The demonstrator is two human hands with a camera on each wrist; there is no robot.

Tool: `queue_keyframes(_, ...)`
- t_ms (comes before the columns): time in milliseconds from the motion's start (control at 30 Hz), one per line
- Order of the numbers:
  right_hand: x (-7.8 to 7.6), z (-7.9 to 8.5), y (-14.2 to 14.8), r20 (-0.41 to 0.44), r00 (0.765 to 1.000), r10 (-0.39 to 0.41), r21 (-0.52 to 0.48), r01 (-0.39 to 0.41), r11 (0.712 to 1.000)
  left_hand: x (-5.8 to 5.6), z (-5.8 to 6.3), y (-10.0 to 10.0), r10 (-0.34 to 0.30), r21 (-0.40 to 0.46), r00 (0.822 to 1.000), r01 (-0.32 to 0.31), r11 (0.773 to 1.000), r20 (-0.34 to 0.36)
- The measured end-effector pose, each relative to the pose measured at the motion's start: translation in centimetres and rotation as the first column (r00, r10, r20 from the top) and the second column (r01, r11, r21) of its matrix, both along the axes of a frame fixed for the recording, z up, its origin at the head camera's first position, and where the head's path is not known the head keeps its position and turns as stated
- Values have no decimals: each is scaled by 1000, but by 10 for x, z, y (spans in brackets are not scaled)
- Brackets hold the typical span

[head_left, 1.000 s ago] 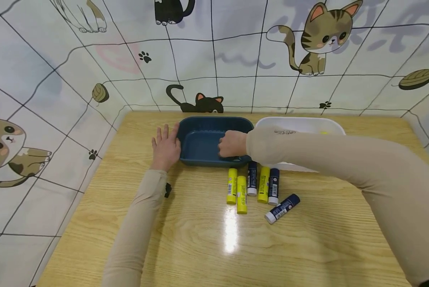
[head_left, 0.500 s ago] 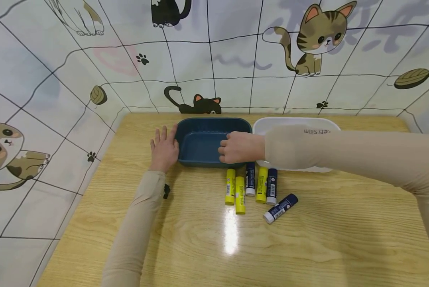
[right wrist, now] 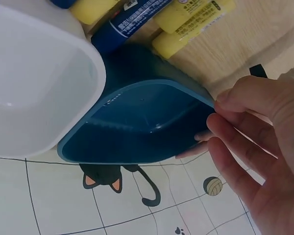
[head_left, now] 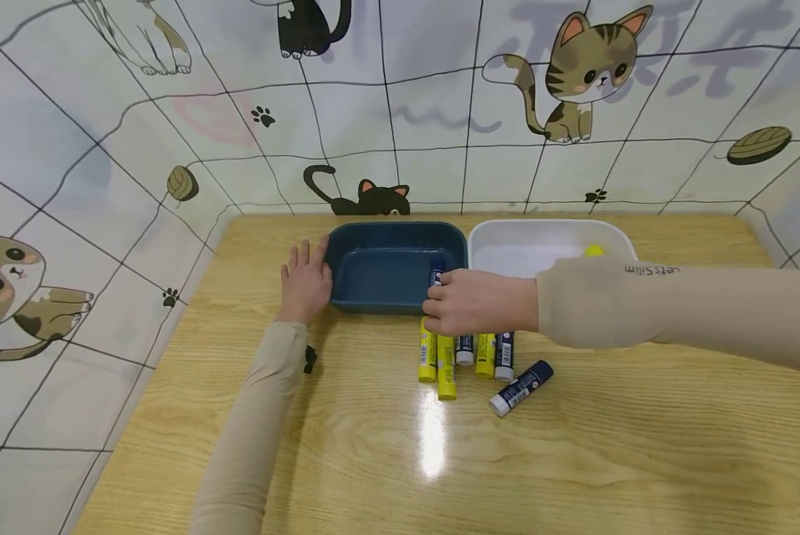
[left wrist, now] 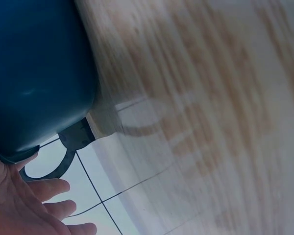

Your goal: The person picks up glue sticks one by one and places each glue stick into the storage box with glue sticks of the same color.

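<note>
The left hand [head_left: 306, 286] rests with spread fingers against the left end of a dark blue plastic bin [head_left: 380, 306]. In the left wrist view its fingers [left wrist: 59, 208] are extended beside the bin's wall. The right hand [head_left: 480, 303] is over the bin's front right corner, palm down. Its fingers [right wrist: 235, 161] are loosely bent in the right wrist view, with nothing visible between them and the thumb. A navy glue stick [head_left: 436, 269] lies inside the bin at its right side, partly hidden by that hand. Yellow glue sticks [head_left: 447, 371] and navy ones lie in front.
A white plastic bin [head_left: 514, 245] stands against the blue bin's right side, with something yellow [head_left: 594, 251] in it, partly behind the sleeve. One navy glue stick [head_left: 522, 388] lies slanted on the wooden table [head_left: 373, 446]. A cat-patterned cloth [head_left: 433, 111] rises behind.
The right hand has drawn back from inside the blue bin, toward the right and the table's near side. The navy glue stick in the bin has come into view. The left hand stays put.
</note>
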State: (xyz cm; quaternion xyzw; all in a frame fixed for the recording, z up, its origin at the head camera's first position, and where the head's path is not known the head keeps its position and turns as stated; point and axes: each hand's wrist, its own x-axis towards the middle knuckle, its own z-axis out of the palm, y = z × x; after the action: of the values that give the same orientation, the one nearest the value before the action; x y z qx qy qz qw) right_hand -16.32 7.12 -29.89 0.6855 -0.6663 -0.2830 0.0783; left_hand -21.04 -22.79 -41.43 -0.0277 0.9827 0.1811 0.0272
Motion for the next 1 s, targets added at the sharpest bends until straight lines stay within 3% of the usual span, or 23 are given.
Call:
queue_keyframes(233,7,-1,17,30,999,12,-49,-10,999,1,-2,0,-12,5,1000,12,1000,8)
queue_keyframes(600,19,-17,41,79,997,-25,-67,30,997,2,-1,0,-11,5,1000,11,1000,-11)
queue_keyframes(867,23,-28,53,172,980,-101,-18,106,994,2,-2,0,-9,2,1000,9,1000,-9)
queue_keyframes(1000,27,-35,60,175,975,-136,3,138,990,1,-2,-1,-15,11,1000,15,1000,-19)
